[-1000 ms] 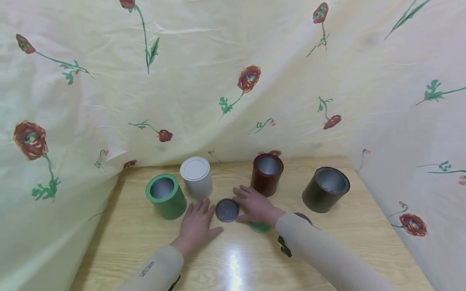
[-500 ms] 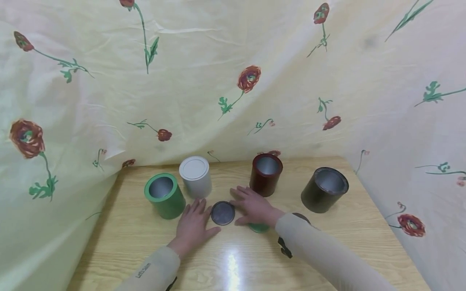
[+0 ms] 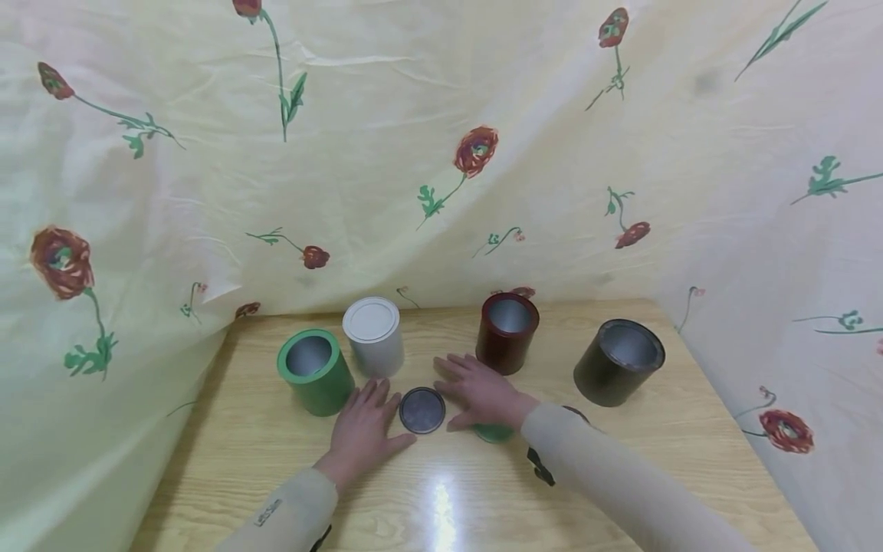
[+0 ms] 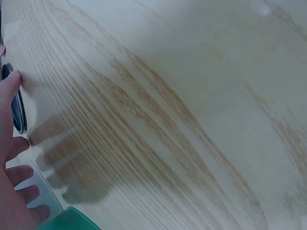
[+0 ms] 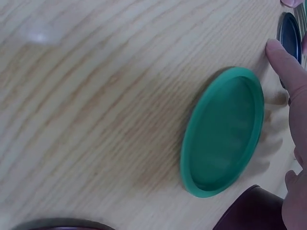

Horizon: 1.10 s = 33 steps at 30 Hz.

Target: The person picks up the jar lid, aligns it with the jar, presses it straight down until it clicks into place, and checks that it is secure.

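Observation:
A dark round lid (image 3: 422, 410) lies flat on the table between the two hands. On its left, my left hand (image 3: 366, 432) reaches forward with fingers spread, fingertips close to the base of the white can (image 3: 375, 337). My right hand (image 3: 485, 393) is on the lid's other side, fingers extended towards it and a fingertip at its edge; whether either hand touches it I cannot tell. Under the right wrist lies a green lid (image 5: 223, 134), partly hidden in the head view. The dark red can (image 3: 507, 337) stands just beyond the right hand.
An uncovered green can (image 3: 317, 376) stands at the left, an uncovered black can (image 3: 618, 364) at the right. The white can has its top covered. Another dark lid (image 3: 576, 413) is mostly hidden behind the right sleeve. Flowered cloth (image 3: 386, 153) hangs behind the wooden table.
The dark lid has slid slightly left and towards me. My left hand has drawn back a little, and my right fingertips have shifted slightly left. The cans stay put.

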Each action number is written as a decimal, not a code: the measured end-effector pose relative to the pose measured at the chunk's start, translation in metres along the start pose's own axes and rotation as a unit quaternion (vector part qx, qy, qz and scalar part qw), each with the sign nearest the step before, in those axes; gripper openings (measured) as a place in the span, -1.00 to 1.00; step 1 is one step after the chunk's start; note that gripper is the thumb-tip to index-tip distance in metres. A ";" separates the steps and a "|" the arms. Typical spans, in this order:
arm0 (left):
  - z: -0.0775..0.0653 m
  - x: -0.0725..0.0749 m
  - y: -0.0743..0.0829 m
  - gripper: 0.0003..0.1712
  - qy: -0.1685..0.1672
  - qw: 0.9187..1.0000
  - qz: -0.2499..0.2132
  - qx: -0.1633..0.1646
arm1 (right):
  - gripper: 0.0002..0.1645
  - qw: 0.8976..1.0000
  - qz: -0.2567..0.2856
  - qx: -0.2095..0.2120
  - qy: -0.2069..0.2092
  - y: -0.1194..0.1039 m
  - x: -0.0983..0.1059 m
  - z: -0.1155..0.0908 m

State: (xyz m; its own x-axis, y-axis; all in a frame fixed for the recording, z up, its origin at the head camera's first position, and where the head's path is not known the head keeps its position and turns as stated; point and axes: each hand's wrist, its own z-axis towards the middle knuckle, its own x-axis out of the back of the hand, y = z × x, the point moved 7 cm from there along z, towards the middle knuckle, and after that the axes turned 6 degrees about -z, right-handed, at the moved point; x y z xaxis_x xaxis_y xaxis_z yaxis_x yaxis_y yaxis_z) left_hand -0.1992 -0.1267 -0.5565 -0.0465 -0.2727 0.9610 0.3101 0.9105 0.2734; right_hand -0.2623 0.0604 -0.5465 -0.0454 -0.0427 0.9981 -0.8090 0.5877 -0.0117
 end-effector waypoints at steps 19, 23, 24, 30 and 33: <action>0.003 -0.001 0.003 -0.02 0.030 0.999 0.007 -0.028 | -0.08 0.998 0.055 0.002 0.011 -0.008 0.003 0.006; 0.003 -0.001 0.004 -0.03 0.036 0.999 0.005 -0.037 | -0.07 0.996 0.083 -0.005 0.020 -0.009 0.001 0.006; 0.003 -0.001 0.004 -0.03 0.036 0.999 0.002 -0.038 | -0.07 0.995 0.093 -0.007 0.023 -0.009 0.001 0.005; 0.002 -0.001 0.005 -0.04 0.034 0.999 -0.009 -0.037 | -0.12 0.988 0.150 -0.016 0.029 -0.010 0.001 0.003; 0.002 -0.001 0.006 -0.05 0.033 0.999 -0.009 -0.037 | -0.13 0.986 0.160 -0.021 0.031 -0.010 0.000 0.003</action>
State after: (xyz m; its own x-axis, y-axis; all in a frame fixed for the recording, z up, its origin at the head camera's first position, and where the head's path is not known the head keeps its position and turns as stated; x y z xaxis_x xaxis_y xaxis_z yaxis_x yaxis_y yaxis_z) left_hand -0.1992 -0.1208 -0.5559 0.0084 -0.3112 0.9503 0.3799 0.8801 0.2849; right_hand -0.2564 0.0523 -0.5462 -0.2573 0.1987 0.9457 -0.7347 0.5955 -0.3250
